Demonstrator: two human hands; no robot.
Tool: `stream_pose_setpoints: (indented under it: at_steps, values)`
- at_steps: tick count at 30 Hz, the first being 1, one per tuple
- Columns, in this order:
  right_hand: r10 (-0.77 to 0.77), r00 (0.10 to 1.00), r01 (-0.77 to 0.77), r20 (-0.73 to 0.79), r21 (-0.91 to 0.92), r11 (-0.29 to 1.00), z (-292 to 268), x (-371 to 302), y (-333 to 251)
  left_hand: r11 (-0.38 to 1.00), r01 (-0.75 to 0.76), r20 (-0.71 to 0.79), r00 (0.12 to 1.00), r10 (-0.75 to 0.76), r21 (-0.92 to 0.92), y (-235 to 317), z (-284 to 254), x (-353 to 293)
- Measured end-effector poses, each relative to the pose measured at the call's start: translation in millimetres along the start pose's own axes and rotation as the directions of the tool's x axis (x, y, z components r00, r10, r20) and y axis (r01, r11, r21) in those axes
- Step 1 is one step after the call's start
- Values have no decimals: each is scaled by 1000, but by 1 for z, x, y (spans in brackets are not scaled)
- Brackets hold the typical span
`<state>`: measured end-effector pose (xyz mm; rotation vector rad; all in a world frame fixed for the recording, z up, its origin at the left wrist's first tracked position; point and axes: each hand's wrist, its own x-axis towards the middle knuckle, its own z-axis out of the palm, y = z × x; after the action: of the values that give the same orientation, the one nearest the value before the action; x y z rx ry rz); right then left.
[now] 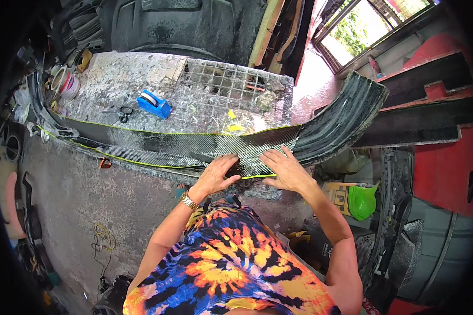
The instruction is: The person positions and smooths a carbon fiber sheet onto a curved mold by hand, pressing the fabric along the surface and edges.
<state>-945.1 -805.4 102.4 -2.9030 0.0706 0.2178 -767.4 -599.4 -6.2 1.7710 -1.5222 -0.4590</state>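
Observation:
A long strip of black woven carbon fibre cloth (163, 144) with yellow-green edges lies along a curved dark mould (347, 118), whose bare right end bends away from me. My left hand (216, 176) rests on the cloth near its front edge, fingers stretched and the thumb pointing right. Just to the right, my right hand (288, 170) lies flat on the same cloth with its fingers spread. A short stretch of cloth shows between the two hands. Neither hand grips anything. A metal watch (188, 200) is on my left wrist.
Behind the mould, the worn worktable (131, 73) carries a blue tape dispenser (154, 104), black scissors (124, 114), yellow scraps (235, 127) and a white bucket (67, 84). An orange clamp (105, 163) sits at the front edge. Dark panels (425, 126) stand to the right, above a green bag (362, 202).

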Motion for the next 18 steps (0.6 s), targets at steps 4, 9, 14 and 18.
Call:
stream_pose_setpoints:
  at_steps: [4, 9, 14, 18]
  values:
    - [-53, 981, 61, -189, 42, 997, -5, 25, 2, 997, 18, -21, 1000, -17, 76, -4, -6, -14]
    - [-60, 932, 44, -358, -52, 998, 13, 89, 7, 993, 57, -2, 998, -57, 103, -4, -6, -14]
    - [-45, 952, 37, -303, -32, 999, 19, 115, 20, 993, 72, -4, 997, -72, 96, -5, -9, -15]
    - [-49, 936, 42, -347, -29, 999, 18, 118, 24, 992, 73, -16, 997, -72, 106, -7, -14, -20]
